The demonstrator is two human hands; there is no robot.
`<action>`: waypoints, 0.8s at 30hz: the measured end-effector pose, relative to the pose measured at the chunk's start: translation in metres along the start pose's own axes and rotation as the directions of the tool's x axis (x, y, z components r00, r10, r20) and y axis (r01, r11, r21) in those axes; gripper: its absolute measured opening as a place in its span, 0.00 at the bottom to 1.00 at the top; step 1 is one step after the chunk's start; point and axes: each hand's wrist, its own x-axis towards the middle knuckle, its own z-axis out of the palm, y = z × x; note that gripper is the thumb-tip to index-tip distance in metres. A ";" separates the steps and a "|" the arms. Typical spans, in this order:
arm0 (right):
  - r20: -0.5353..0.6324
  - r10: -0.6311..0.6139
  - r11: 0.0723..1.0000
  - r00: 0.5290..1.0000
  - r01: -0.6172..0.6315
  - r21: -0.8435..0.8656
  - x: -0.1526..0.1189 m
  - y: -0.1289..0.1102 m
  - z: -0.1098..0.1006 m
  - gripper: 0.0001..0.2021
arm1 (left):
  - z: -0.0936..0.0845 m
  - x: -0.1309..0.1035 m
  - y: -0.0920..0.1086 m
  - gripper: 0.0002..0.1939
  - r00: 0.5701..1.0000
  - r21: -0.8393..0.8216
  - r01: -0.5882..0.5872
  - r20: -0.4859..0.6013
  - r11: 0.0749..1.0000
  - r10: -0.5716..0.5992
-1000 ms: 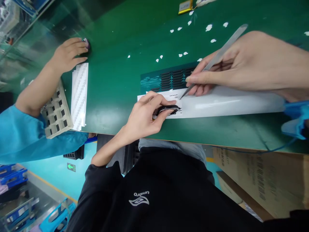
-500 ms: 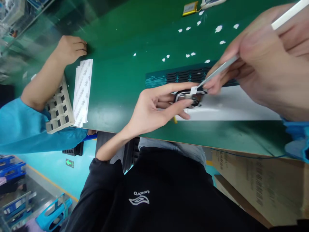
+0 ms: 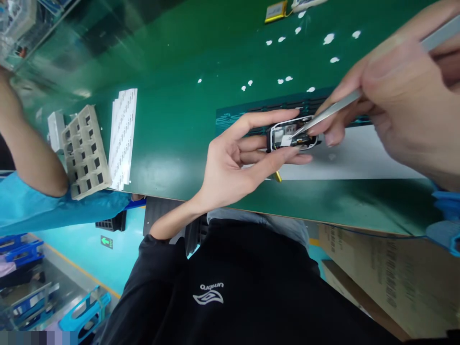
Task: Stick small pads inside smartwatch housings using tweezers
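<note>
Between the fingers and thumb of my left hand (image 3: 240, 158) is a small black device housing (image 3: 271, 139), its open side up and electronic parts showing inside. My right hand (image 3: 398, 91) is closed round a pair of metal tweezers (image 3: 334, 106). The tweezer tips reach into the housing and touch a small white piece (image 3: 286, 140) lying in it. Whether the tips still pinch that piece I cannot tell. A yellow battery (image 3: 278, 176) shows just under the housing, partly hidden by my hand.
A white sheet (image 3: 373, 158) and a dark patterned mat (image 3: 230, 120) lie beneath my hands. White dots (image 3: 328, 38) and a yellow battery pack (image 3: 276, 11) are farther back. Leftward are label strips (image 3: 122, 139), a beige compartment tray (image 3: 86, 153) and a co-worker's arm (image 3: 32, 139).
The tweezers have carried the white piece from the housing's upper edge down into it. My left hand has moved the housing slightly right. The co-worker's hand has drawn away to the left.
</note>
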 end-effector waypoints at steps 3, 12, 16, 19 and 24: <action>0.046 0.191 0.968 0.981 -0.195 0.157 0.000 0.001 -0.001 0.22 | 0.002 0.000 0.002 0.17 1.000 0.063 0.004 -0.012 0.998 -0.003; 0.028 0.225 0.961 0.974 -0.227 0.158 0.003 -0.001 0.002 0.24 | 0.001 -0.002 0.006 0.15 1.000 0.038 -0.016 -0.004 0.999 0.016; 0.049 0.210 0.961 0.976 -0.215 0.172 0.004 0.000 0.002 0.25 | 0.000 -0.003 0.003 0.17 1.000 0.076 -0.011 -0.002 0.997 0.012; 0.088 0.206 0.967 0.975 -0.217 0.135 0.003 0.003 0.000 0.26 | 0.000 -0.002 0.002 0.18 1.000 0.085 0.010 -0.002 0.996 -0.010; 0.107 0.185 0.977 0.977 -0.194 0.082 0.000 0.006 -0.005 0.26 | 0.001 -0.003 0.003 0.17 1.000 0.057 0.004 -0.021 0.998 -0.003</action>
